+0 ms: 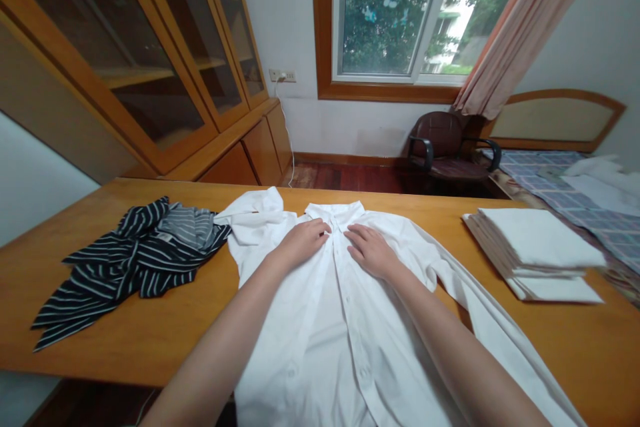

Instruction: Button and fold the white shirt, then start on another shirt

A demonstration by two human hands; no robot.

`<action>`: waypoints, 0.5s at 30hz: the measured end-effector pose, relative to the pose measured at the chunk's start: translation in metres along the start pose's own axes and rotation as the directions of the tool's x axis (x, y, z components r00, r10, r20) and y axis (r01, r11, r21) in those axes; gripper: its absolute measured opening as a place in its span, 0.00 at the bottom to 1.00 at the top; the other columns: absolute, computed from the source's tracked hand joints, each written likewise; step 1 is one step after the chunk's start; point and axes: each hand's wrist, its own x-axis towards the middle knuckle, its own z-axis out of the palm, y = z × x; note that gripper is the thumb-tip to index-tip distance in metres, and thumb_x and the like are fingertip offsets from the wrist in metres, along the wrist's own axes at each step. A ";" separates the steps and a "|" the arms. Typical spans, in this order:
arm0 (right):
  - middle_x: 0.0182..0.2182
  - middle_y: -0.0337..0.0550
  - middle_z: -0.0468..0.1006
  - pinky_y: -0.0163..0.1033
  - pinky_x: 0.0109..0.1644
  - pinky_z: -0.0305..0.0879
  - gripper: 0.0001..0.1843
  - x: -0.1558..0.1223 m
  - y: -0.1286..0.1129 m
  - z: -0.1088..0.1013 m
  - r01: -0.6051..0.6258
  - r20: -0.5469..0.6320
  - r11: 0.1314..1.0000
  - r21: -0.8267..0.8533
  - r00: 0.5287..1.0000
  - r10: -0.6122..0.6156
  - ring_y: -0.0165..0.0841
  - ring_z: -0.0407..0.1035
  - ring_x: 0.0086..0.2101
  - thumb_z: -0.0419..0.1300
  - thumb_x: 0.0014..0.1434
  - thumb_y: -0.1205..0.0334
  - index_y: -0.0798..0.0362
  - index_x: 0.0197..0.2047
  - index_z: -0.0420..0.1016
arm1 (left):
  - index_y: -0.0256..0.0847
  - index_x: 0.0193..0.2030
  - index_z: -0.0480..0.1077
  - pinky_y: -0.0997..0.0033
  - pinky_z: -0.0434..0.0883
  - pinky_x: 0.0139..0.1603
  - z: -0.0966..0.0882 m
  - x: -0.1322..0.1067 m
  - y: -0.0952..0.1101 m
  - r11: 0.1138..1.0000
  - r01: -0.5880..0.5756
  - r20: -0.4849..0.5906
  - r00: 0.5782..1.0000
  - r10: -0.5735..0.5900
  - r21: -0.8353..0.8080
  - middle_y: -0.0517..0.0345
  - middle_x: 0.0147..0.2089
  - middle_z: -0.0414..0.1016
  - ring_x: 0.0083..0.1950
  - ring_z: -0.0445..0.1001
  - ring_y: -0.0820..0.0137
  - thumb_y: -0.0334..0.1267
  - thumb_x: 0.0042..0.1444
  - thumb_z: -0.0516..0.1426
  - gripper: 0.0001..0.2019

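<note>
A white button-up shirt lies spread front-up on the wooden table, collar toward the far edge. My left hand rests flat on the shirt's chest just left of the button placket, fingers pointing at the collar. My right hand lies flat on the other side of the placket, fingers slightly apart. Neither hand grips anything. One sleeve trails to the right across the table; the other is bunched at the upper left.
A crumpled black-and-white striped garment lies at the table's left. A stack of folded white cloths sits at the right. Beyond the table stand a brown armchair, wooden glass-door cabinets and a bed.
</note>
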 end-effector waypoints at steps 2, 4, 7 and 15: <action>0.64 0.50 0.68 0.52 0.67 0.55 0.22 0.004 0.003 0.001 -0.007 -0.010 1.000 0.012 1.000 0.007 0.41 0.60 0.63 0.54 0.69 0.57 0.50 0.64 0.69 | 0.43 0.40 0.76 0.69 0.71 0.45 0.008 -0.001 -0.006 0.997 0.029 0.004 1.000 -0.029 -0.067 0.57 0.40 0.76 0.42 0.75 0.67 0.31 0.61 0.54 0.09; 0.63 0.50 0.69 0.51 0.67 0.55 0.21 0.008 0.006 0.001 -0.009 -0.015 1.000 0.024 1.000 0.009 0.41 0.61 0.63 0.55 0.68 0.58 0.50 0.63 0.70 | 0.42 0.38 0.76 0.69 0.71 0.43 0.014 -0.002 -0.016 0.989 0.044 -0.019 0.999 -0.047 -0.138 0.58 0.38 0.76 0.40 0.75 0.68 0.30 0.59 0.55 0.08; 0.61 0.50 0.70 0.51 0.66 0.56 0.20 0.012 0.009 0.001 -0.021 -0.024 0.999 0.036 0.999 0.022 0.41 0.63 0.61 0.56 0.67 0.59 0.49 0.61 0.71 | 0.41 0.36 0.76 0.70 0.71 0.42 0.021 -0.007 -0.029 0.980 0.058 -0.072 0.995 -0.073 -0.190 0.58 0.36 0.75 0.39 0.74 0.69 0.29 0.57 0.56 0.07; 0.45 0.51 0.77 0.44 0.56 0.61 0.07 0.026 -0.015 -0.006 -0.187 -0.099 0.979 0.084 0.976 0.195 0.41 0.66 0.49 0.58 0.63 0.66 0.55 0.42 0.76 | 0.43 0.40 0.76 0.67 0.71 0.48 0.021 -0.018 -0.028 0.987 0.006 -0.106 0.994 -0.024 -0.163 0.57 0.39 0.77 0.44 0.74 0.67 0.31 0.58 0.59 0.05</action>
